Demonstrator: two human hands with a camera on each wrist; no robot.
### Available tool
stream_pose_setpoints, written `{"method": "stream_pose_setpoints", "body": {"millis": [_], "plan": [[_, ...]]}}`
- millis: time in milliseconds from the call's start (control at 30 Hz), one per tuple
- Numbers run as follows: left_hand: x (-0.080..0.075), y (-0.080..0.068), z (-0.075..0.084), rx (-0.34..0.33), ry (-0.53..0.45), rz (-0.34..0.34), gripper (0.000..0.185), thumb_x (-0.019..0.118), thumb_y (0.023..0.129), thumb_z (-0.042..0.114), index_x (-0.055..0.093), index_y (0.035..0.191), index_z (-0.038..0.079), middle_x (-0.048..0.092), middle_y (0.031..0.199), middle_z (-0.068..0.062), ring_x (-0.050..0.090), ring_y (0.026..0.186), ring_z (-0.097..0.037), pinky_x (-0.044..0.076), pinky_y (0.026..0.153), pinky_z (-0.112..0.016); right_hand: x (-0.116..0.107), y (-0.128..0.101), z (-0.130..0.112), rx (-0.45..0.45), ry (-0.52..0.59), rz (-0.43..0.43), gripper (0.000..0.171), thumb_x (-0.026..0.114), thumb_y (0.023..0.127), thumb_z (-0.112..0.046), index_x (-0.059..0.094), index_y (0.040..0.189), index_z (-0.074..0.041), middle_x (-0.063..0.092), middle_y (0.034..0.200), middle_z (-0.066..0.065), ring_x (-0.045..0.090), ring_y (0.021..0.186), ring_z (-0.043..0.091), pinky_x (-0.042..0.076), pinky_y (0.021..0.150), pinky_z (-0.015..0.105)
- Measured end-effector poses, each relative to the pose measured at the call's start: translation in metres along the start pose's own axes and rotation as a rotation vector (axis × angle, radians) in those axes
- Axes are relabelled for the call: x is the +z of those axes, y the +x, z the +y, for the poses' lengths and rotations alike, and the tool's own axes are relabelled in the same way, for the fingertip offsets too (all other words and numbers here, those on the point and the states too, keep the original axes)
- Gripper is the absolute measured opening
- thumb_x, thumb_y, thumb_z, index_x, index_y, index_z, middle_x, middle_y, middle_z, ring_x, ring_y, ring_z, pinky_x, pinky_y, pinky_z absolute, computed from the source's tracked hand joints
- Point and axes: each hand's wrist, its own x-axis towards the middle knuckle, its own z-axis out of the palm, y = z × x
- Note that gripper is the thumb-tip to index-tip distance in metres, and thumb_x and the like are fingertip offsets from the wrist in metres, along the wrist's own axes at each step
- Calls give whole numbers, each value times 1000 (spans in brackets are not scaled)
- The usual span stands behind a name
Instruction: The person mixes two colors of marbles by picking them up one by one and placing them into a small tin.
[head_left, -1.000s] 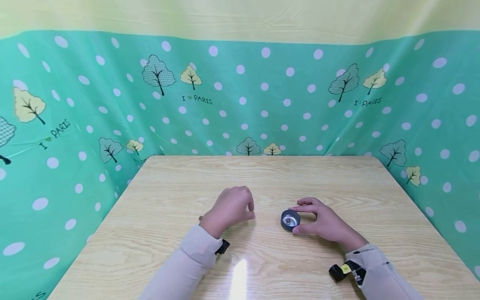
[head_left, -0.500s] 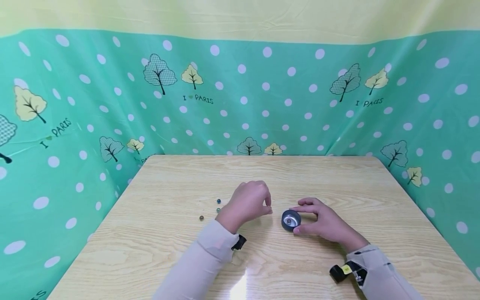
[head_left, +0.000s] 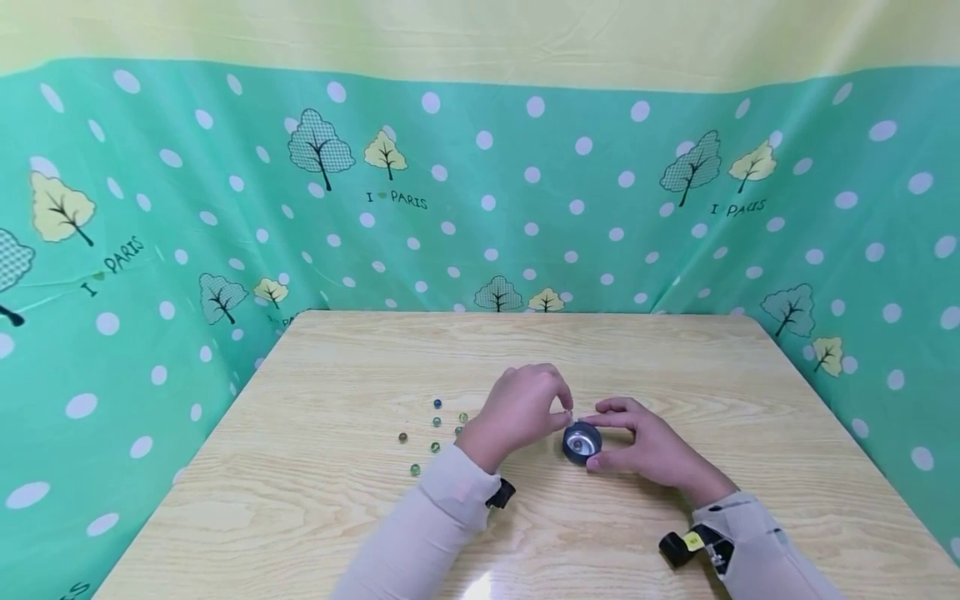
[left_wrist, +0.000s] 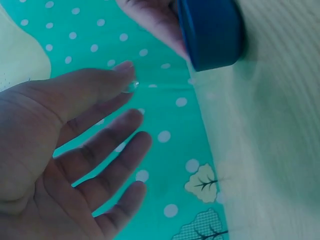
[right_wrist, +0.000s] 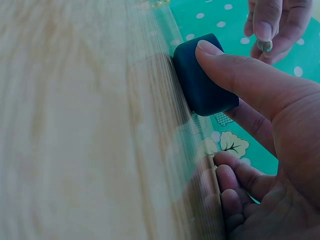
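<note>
A small clear glass marble [left_wrist: 132,86] is pinched between the thumb and index finger of my left hand [head_left: 521,410], the other fingers loosely bent in the left wrist view. That hand is just left of a small dark blue round cup [head_left: 573,458] with a shiny metal inside, the marble close to its rim in the head view. My right hand [head_left: 651,446] grips the cup from the right, thumb [right_wrist: 212,55] on the near side and index finger on the far side. The cup stands upright on the table. A small dark round spot shows at its bottom.
Several glass marbles lie loose left of the left wrist, among them a blue one [head_left: 438,403], a brown one [head_left: 402,437] and a green one [head_left: 416,470]. The wooden table [head_left: 315,375] ends at a green dotted curtain [head_left: 525,192] behind and at the sides.
My left hand has moved right, up to the cup, with the marble in its fingertips. Loose marbles formerly behind the arm now show. The right hand and cup stay put.
</note>
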Motion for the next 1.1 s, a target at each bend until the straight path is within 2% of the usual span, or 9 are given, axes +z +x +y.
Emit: {"method": "stream_pose_setpoints", "body": {"millis": [200, 333, 533, 733, 1100], "plan": [[9, 0, 4, 27, 31, 42, 15, 80, 91, 40, 81, 102, 30, 72, 111, 11, 68, 104, -10, 53, 91, -36, 0, 1, -2, 16, 10, -1, 60, 92, 76, -43, 73, 130, -27, 48, 152, 12, 40, 144, 44, 31, 112, 72], [13, 1, 8, 43, 49, 26, 16, 78, 92, 40, 81, 104, 30, 72, 111, 9, 69, 101, -9, 55, 89, -33, 0, 1, -3, 24, 6, 2, 61, 91, 76, -44, 72, 131, -26, 48, 152, 11, 40, 144, 44, 32, 112, 71], [20, 2, 15, 79, 59, -5, 15, 78, 93, 35, 81, 106, 28, 73, 109, 11, 68, 92, -4, 54, 77, -23, 1, 1, 0, 12, -8, 10, 63, 91, 76, -44, 72, 132, -21, 48, 152, 11, 41, 144, 43, 33, 112, 69], [26, 3, 18, 92, 56, -3, 15, 79, 92, 31, 82, 106, 27, 75, 104, 13, 66, 87, 0, 51, 70, -17, 1, 0, 1, 5, 16, 8, 61, 91, 76, -42, 72, 131, -24, 48, 152, 11, 40, 144, 42, 32, 113, 70], [31, 2, 20, 105, 85, -6, 8, 80, 91, 30, 82, 99, 29, 73, 96, 14, 63, 81, 0, 50, 64, -20, 1, 0, 1, -12, 6, 11, 59, 91, 76, -43, 73, 130, -28, 48, 153, 11, 41, 144, 42, 33, 113, 69]]}}
